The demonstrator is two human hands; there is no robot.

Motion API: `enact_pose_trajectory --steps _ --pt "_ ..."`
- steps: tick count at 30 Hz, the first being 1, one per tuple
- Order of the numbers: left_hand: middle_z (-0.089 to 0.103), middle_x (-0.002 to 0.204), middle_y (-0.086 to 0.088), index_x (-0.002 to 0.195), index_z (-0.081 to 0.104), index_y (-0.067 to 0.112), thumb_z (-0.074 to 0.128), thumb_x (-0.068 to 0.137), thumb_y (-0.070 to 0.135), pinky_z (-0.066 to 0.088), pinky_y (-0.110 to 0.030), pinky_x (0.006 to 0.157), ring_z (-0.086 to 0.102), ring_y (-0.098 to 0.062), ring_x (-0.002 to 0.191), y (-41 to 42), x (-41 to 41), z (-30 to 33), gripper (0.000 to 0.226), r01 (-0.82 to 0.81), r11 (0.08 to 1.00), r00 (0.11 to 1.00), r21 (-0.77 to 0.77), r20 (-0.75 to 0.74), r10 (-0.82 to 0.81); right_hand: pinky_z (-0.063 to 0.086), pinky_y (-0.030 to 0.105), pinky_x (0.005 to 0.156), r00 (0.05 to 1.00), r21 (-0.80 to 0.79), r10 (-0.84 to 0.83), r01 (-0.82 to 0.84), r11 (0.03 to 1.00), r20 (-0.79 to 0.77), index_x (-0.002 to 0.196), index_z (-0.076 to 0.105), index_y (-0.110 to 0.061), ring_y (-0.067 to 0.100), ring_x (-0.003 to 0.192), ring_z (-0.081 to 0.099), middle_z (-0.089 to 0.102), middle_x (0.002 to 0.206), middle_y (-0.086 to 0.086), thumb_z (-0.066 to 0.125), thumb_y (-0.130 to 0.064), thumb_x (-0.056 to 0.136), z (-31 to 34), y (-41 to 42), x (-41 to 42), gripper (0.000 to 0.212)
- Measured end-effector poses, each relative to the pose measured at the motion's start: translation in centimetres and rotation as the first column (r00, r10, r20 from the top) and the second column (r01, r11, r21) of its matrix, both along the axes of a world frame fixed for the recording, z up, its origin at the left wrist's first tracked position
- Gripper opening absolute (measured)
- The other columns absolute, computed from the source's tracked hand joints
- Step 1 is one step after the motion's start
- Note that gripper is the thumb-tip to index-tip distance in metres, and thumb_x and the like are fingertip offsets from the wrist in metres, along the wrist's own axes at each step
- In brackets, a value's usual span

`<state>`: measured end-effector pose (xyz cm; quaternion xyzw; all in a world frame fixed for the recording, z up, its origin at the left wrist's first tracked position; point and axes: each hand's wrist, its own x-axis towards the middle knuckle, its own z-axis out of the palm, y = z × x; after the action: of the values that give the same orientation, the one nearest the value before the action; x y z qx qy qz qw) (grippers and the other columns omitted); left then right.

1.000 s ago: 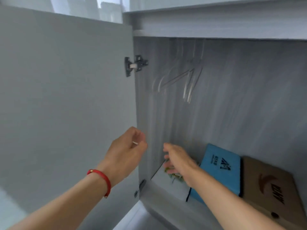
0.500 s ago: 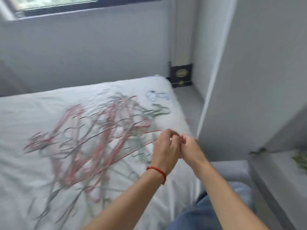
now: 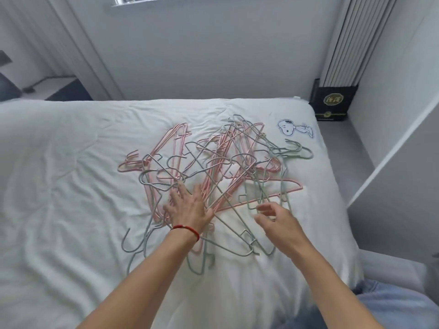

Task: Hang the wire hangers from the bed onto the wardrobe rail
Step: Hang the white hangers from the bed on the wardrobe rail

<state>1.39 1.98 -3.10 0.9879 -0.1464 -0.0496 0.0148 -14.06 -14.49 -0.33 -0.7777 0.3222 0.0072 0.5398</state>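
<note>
A tangled heap of pink and grey-green wire hangers (image 3: 228,167) lies on the white bed (image 3: 71,186). My left hand (image 3: 187,207), with a red cord at the wrist, rests flat on the near part of the heap, fingers spread and holding nothing. My right hand (image 3: 278,219) hovers just above the hangers on the near right, fingers apart and curled, empty. The wardrobe rail is out of view.
The white wardrobe door (image 3: 392,162) stands open at the right, close to the bed's edge. A black box (image 3: 332,103) sits on the floor in the far right corner. A cartoon dog print (image 3: 294,129) marks the sheet. My jeans (image 3: 392,305) show at the bottom right.
I have turned from the wardrobe to the bed. My hands, together half a second ago, have parted and come down onto the hanger heap.
</note>
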Motion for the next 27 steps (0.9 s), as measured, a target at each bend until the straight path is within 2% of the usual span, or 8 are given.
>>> enact_pose_trajectory --steps 5,8,12,15,18,21,24,27 --pt "0.047 0.124 -0.02 0.131 0.041 0.022 0.071 0.068 0.063 0.042 -0.054 0.093 0.043 -0.037 0.117 0.3 0.4 1.0 0.081 0.031 0.999 0.997 0.017 0.07 -0.032 0.056 0.049 0.098 1.0 0.013 -0.008 0.008 1.0 0.002 0.113 0.068 -0.03 0.018 0.103 0.069 0.069 0.112 -0.008 0.066 -0.029 0.091 0.1 -0.1 -0.3 0.022" --pt "0.047 0.127 -0.024 0.132 0.042 0.019 0.068 0.062 0.073 0.047 -0.055 0.093 0.046 -0.039 0.116 0.2 0.2 2.8 0.092 0.092 0.996 0.983 0.02 0.161 -0.094 0.057 0.046 0.096 0.999 0.013 0.001 -0.001 1.0 0.036 0.11 0.068 -0.032 0.015 0.1 0.069 0.07 0.11 -0.009 0.065 -0.029 0.091 0.6 0.1 -0.3 0.019" --pt "0.046 0.126 -0.021 0.137 0.033 0.021 0.076 0.058 0.07 0.055 -0.05 0.086 0.051 -0.037 0.11 -1.4 -1.0 6.0 0.103 0.18 0.974 0.966 -0.135 0.21 -0.149 0.06 0.042 0.089 0.996 0.03 0.028 -0.03 0.999 0.088 0.118 0.069 -0.025 0.012 0.095 0.07 0.071 0.106 -0.008 0.065 -0.026 0.094 1.5 0.6 -0.5 0.025" --pt "0.043 0.124 -0.014 0.141 0.03 0.027 0.074 0.053 0.071 0.055 -0.046 0.08 0.051 -0.034 0.111 -4.8 -3.4 8.2 0.109 0.261 0.93 0.954 -0.258 0.217 -0.207 0.059 0.039 0.091 0.989 0.042 0.012 -0.018 0.999 0.144 0.132 0.06 -0.023 0.01 0.096 0.069 0.067 0.118 -0.007 0.065 -0.028 0.093 2.3 0.7 -1.1 0.04" --pt "0.044 0.127 -0.011 0.15 0.021 0.031 0.071 0.052 0.077 0.051 -0.044 0.083 0.051 -0.032 0.113 -9.0 -6.5 9.1 0.12 0.369 0.866 0.925 -0.337 0.223 -0.307 0.056 0.041 0.096 0.968 0.076 -0.109 0.094 0.993 0.226 0.131 0.055 -0.028 0.006 0.101 0.069 0.063 0.129 -0.007 0.06 -0.033 0.087 2.4 -0.4 -2.7 0.044" --pt "0.044 0.129 -0.008 0.154 0.018 0.03 0.07 0.055 0.078 0.051 -0.04 0.085 0.053 -0.03 0.115 -12.9 -9.6 9.0 0.122 0.504 0.781 0.861 -0.369 0.277 -0.426 0.061 0.045 0.088 0.906 0.186 -0.291 0.242 0.952 0.307 0.117 0.057 -0.037 0.011 0.101 0.072 0.07 0.115 -0.012 0.052 -0.018 0.092 2.0 -2.7 -5.9 0.032" --pt "0.042 0.134 -0.009 0.159 0.014 0.02 0.064 0.062 0.077 0.044 -0.038 0.101 0.047 -0.03 0.123 -16.5 -13.2 8.7 0.123 0.609 0.659 0.786 -0.441 0.227 -0.575 0.064 0.038 0.071 0.799 0.36 -0.498 0.38 0.852 0.336 0.123 0.059 -0.018 0.017 0.088 0.074 0.072 0.106 0.005 0.042 0.001 0.102 2.2 -5.2 -10.1 0.034" --pt "0.048 0.129 -0.007 0.159 0.015 0.008 0.067 0.089 0.045 0.033 -0.03 0.108 0.045 -0.026 0.122 -20.1 -17.6 8.8 0.095 0.62 0.512 0.699 -0.594 0.122 -0.705 0.061 0.034 0.061 0.672 0.466 -0.673 0.509 0.723 0.309 0.122 0.062 -0.011 0.023 0.073 0.072 0.073 0.099 0.014 0.036 -0.001 0.105 2.3 -7.7 -15.1 0.032"
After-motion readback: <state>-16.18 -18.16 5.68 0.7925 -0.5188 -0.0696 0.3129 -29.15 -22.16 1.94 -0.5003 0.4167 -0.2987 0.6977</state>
